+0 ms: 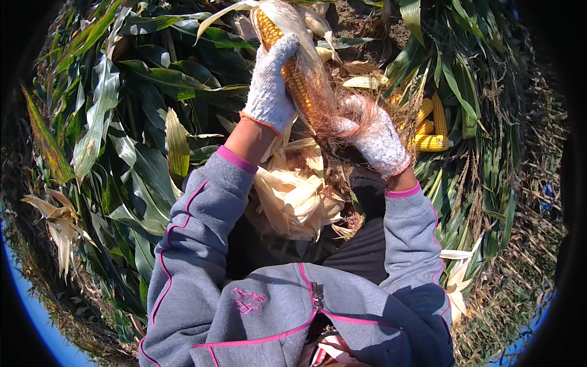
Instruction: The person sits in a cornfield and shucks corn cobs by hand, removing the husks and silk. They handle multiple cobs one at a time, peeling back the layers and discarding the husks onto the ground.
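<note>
A partly husked ear of corn (299, 92) slants across the top centre, its yellow kernels bare along one side. Pale husk (315, 61) still covers its right side. My left hand (269, 88), in a white knit glove, is closed around the ear, the thumb lying across the kernels. At the ear's lower end my right hand (376, 137), gloved too, is closed on the reddish corn silk (348, 119) and the husk edge. The silk partly hides its fingertips. Below the hands, a heap of stripped, dry husks (299, 199) lies by my lap.
Several husked yellow cobs (433, 125) lie piled just right of my right hand. Cut green corn stalks and leaves (147, 177) spread on the left, with more stalks (458, 79) on the right. Loose dry husks (64, 226) lie at the far left. Bare soil (354, 27) shows beyond the ear.
</note>
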Motion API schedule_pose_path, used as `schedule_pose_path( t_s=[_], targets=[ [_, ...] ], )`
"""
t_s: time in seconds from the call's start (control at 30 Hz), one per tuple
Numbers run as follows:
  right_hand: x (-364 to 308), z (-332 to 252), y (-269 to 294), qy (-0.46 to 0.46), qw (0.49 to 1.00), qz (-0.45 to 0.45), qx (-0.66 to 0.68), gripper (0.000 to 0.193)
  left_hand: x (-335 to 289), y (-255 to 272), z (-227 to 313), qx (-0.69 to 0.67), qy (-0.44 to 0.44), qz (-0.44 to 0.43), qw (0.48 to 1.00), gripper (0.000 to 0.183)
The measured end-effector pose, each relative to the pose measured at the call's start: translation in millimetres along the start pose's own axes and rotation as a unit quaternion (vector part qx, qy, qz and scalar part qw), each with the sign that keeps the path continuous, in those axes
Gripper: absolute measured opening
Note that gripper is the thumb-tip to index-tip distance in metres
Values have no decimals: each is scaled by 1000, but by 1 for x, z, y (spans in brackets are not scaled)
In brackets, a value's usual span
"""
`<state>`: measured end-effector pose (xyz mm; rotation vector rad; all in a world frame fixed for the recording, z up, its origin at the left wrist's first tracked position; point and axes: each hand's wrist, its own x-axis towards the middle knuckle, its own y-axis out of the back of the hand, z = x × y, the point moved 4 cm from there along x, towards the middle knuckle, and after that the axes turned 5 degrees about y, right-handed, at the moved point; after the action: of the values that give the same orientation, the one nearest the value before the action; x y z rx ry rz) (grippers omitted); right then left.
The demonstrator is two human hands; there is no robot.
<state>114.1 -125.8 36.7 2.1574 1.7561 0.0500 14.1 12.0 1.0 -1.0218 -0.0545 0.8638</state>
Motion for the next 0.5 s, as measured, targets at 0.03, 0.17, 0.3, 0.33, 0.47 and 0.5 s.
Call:
schedule_pose_path(
  t_s=[0.03, 0.17, 0.3, 0.33, 0.47, 0.5],
  targets=[
    [-1, 1, 0, -3, 999, 7, -42, 29, 1, 1, -1, 5, -4, 4, 1000, 47],
    [-5, 9, 0, 35, 995, 43, -86, 24, 1, -1, -5, 16, -25, 10, 1000, 48],
    [0, 20, 2, 71, 967, 93, -228, 24, -1, 0, -5, -8, 2, 2, 1000, 49],
    [0, 22, 2, 106, 957, 117, -242, 24, -3, -2, -4, -22, 13, -4, 1000, 49],
    [-1, 25, 7, 147, 924, 187, -301, 24, -7, -10, -7, -107, 80, -28, 991, 47],
    [1, 24, 9, 162, 916, 204, -304, 24, -9, -9, -7, -107, 80, -25, 991, 46]
  ],
)
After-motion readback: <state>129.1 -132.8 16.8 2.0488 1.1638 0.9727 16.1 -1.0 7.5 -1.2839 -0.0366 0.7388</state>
